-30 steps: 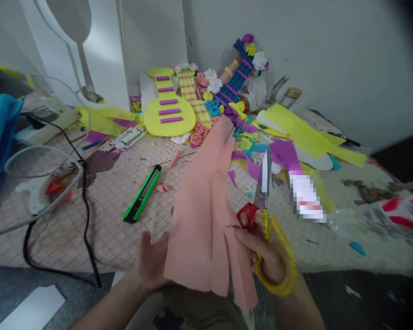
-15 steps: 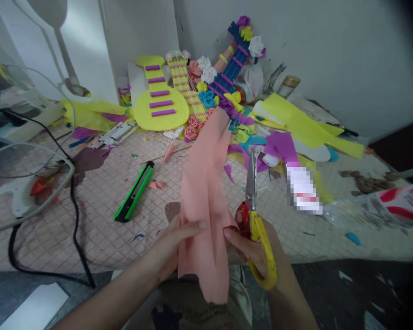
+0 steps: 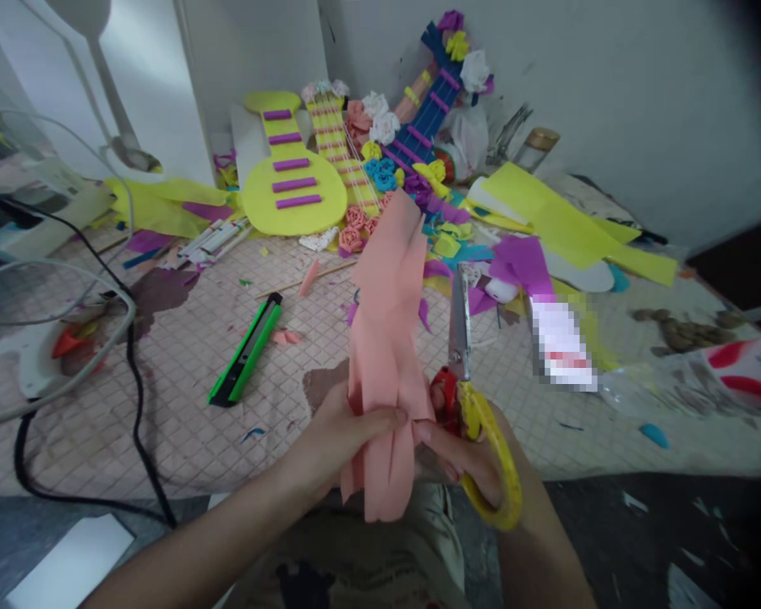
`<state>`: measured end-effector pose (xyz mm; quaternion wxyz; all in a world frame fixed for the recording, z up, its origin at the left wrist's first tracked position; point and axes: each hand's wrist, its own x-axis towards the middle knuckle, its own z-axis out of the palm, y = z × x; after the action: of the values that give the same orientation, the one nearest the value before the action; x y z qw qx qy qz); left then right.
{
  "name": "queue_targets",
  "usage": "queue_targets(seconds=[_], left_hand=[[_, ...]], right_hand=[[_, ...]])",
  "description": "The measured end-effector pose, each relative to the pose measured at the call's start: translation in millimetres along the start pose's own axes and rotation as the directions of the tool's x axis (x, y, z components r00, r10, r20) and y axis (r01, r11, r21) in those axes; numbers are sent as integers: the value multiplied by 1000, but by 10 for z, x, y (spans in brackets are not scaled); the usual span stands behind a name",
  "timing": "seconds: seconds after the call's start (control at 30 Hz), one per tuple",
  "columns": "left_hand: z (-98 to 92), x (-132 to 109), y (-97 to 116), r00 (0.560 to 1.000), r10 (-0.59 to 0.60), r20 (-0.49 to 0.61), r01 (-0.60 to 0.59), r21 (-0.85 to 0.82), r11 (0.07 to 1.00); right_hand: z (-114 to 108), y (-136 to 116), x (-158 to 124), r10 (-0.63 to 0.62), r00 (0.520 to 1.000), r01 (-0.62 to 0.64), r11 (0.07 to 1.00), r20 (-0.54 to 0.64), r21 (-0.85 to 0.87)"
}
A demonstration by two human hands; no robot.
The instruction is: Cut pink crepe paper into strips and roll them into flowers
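A long strip of pink crepe paper (image 3: 390,304) stands up between my hands over the table's front edge, its lower part folded and gathered. My left hand (image 3: 348,431) grips its lower part from the left, thumb across the front. On the other side my right hand (image 3: 466,452) pinches the paper's right edge between thumb and fingers. That hand also carries a pair of scissors (image 3: 462,338) with one red and one yellow handle; their blades point up and away from me, closed together. The fingers behind the paper are hidden.
A green utility knife (image 3: 246,349) lies left of the paper. Paper-covered guitar shapes (image 3: 295,190) and paper flowers (image 3: 380,173) stand at the back. A glue gun (image 3: 35,355) and cables are at left; a plastic bottle (image 3: 691,381) lies at right, near yellow paper (image 3: 545,216).
My left hand has moved right, closer to my right hand, gathering the paper narrower. The paper's lower end has risen a little. The scissors stay in my right hand.
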<state>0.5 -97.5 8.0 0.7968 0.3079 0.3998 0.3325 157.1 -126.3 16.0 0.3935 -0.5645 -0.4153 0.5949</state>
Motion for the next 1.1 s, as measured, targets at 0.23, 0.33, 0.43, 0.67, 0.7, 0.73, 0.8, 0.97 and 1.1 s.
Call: queue_targets(seconds=[0.23,0.33,0.43,0.67,0.7,0.73,0.8,0.97,1.1], left_hand=[[-13,24,7,1000,15,-15,-14,13,1000],[-25,26,8,1000,17,0,-17,23,1000],[-38,27,-5,1000,23,-8,-23,45,999],[-39,27,-3,998,24,-51,-20,91,996],[-33,26,4,998,25,-53,-20,93,995],[-27,25,11,998,25,-54,-20,93,996],[-16,23,22,998,25,-51,-20,88,996],[-16,18,19,999,22,-33,-19,76,997],[-25,18,14,1000,16,-1,-16,34,999]], right_hand=[[-11,7,5,28,1000,-27,995,3,-95],[-14,2,12,16,1000,-17,995,-6,-101],[0,-26,20,12,1000,-12,996,-3,-86],[45,-62,33,15,1000,-15,998,-3,-61],[46,-62,32,12,1000,-12,998,0,-57],[46,-62,31,9,1000,-8,999,6,-52],[44,-61,27,4,1000,-3,999,24,-42],[38,-53,22,11,1000,-10,999,28,-44],[48,-49,32,27,999,-27,999,16,-24]])
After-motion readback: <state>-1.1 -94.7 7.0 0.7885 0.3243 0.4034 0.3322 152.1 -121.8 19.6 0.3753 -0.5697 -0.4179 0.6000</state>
